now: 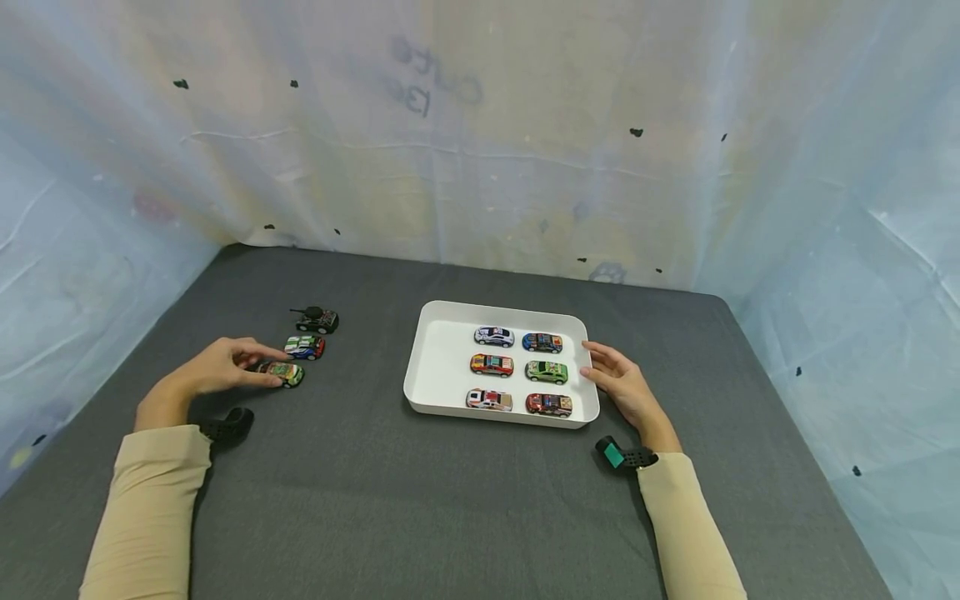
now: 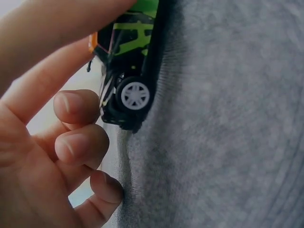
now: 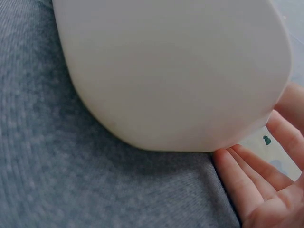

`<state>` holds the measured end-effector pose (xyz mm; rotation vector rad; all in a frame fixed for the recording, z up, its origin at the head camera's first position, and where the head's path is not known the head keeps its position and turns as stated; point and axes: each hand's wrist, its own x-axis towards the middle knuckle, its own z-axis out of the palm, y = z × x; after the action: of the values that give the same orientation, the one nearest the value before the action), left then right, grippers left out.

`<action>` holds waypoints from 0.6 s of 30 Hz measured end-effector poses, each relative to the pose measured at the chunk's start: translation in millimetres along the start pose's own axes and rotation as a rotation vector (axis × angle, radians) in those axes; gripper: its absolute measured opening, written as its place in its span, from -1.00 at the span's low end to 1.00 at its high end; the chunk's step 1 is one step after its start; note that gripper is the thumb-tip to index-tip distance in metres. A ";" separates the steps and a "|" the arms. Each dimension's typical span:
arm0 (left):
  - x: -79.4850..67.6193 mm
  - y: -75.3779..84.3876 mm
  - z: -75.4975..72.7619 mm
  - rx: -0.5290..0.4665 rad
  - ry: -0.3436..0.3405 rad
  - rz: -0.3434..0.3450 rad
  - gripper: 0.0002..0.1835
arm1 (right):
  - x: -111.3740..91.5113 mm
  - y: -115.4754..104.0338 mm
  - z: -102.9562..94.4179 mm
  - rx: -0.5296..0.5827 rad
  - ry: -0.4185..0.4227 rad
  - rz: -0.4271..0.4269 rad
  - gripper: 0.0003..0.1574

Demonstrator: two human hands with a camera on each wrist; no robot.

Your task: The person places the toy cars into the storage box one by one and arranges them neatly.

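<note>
— While pinched by left hand point(image 1: 217, 367), log green toy car point(image 1: 291, 375) where?
— Beside white-blue car point(image 1: 304, 347), across open cloth point(image 1: 360, 375) from white tray point(image 1: 441, 358), touched at right edge by uncurled right hand point(image 1: 628, 388).

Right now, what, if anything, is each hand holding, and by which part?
The left hand pinches a green-and-black toy car, apparently by its sides. The right hand touches the right end of the tray; whether it grips cannot be told.

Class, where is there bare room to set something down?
Bare: the table between the tray and the three leftmost cars; the tray's left end, beside its six cars. Crowded: the tray's right part, and the leftmost cars at the left hand.
</note>
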<state>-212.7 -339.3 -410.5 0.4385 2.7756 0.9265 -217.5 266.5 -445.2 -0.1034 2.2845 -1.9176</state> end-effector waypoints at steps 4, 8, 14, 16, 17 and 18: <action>-0.6 -0.7 -0.5 0.002 0.009 0.010 -0.61 | -0.5 -1.3 0.0 -0.013 -0.002 0.005 -0.21; -0.1 -2.2 0.2 0.009 0.014 0.014 -0.63 | -0.7 -1.7 0.0 -0.012 -0.005 0.006 -0.21; 0.3 -1.7 0.7 0.003 0.014 0.016 -0.64 | 0.1 -0.8 0.2 -0.009 -0.003 0.003 -0.23; -0.1 -0.9 0.3 0.002 0.013 0.017 -0.64 | 0.1 -0.3 -0.3 -0.010 -0.004 0.003 -0.23; -0.3 -0.2 -0.1 0.003 0.012 0.017 -0.64 | 0.1 0.0 -0.5 -0.012 -0.005 0.001 -0.23; -0.6 0.5 -0.7 0.004 0.010 0.018 -0.64 | 0.1 0.2 -0.7 -0.013 -0.005 0.000 -0.23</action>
<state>-212.2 -339.5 -409.7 0.4610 2.7876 0.9298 -217.7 267.2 -445.3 -0.1092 2.2938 -1.9002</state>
